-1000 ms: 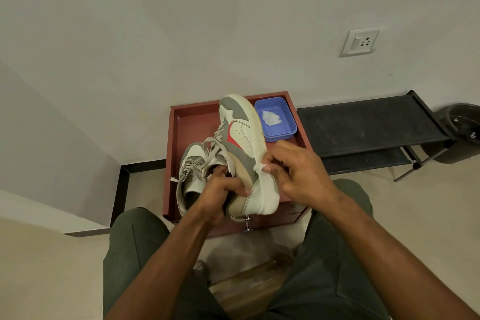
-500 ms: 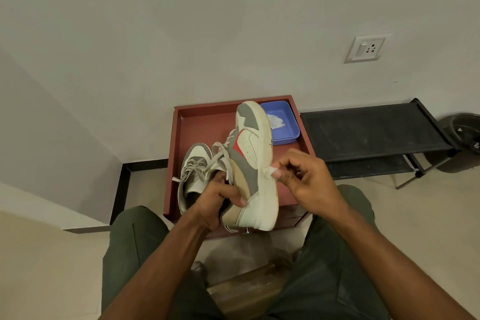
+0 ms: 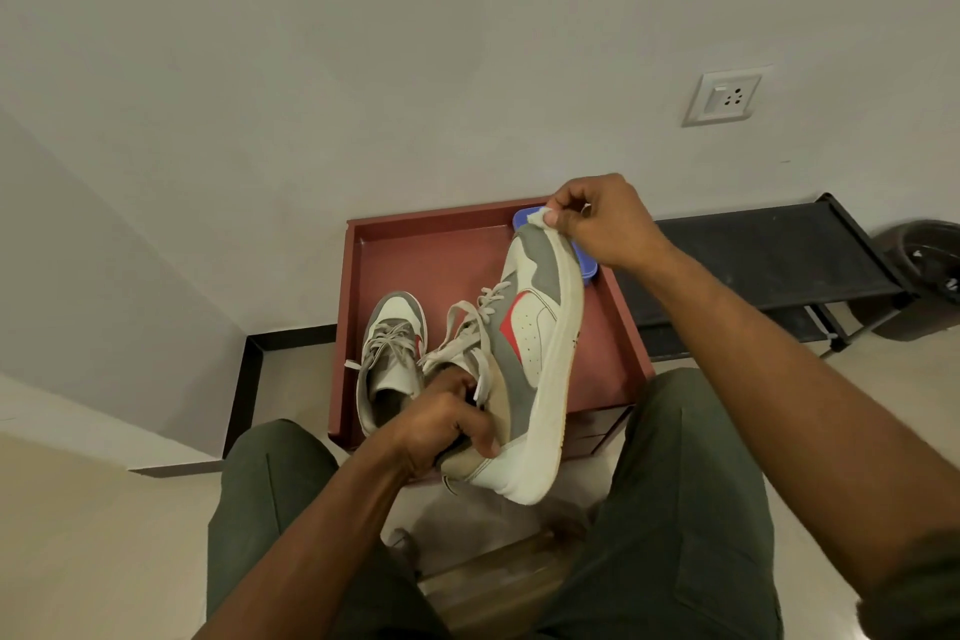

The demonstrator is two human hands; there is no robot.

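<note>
Left hand [image 3: 441,424] grips the shoe [image 3: 524,359] at its heel; right hand [image 3: 597,224] fingers pinch a white wipe [image 3: 540,215] against its toe.

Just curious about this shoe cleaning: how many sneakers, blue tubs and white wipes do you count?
Sneakers: 2, held sneaker and resting sneaker on red tray
Blue tub: 1
White wipe: 1
Total: 4

Held shoe [image 3: 530,343] above tray [image 3: 415,255], other shoe [image 3: 389,359] inside, left
</note>
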